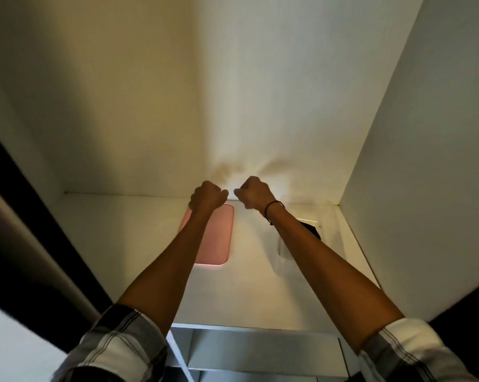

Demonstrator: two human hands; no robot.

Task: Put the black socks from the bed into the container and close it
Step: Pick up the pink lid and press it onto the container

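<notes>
Nearest the camera: two plaid sleeves, rolled, forearms reaching up and away over a white shelf inside a cupboard.

Mid-shelf, under the left forearm: pink lid, lying flat, long axis running front to back. Under the right forearm: clear container, mostly hidden by the arm; something black, probably the socks, shows at its far end. Lid and container lie apart, side by side, so the container is not yet closed.

Farthest: both hands near the back wall, held close together, not touching. Left hand curled into a loose fist, nothing visible in its grip. Right hand likewise curled, thumb and fingers pinched; cannot tell whether it holds anything. Black band on the right wrist.

Judgement: the lid lies directly below and nearer than the left hand, so that hand is better placed to take it. It must then travel rightward to the container.
</notes>
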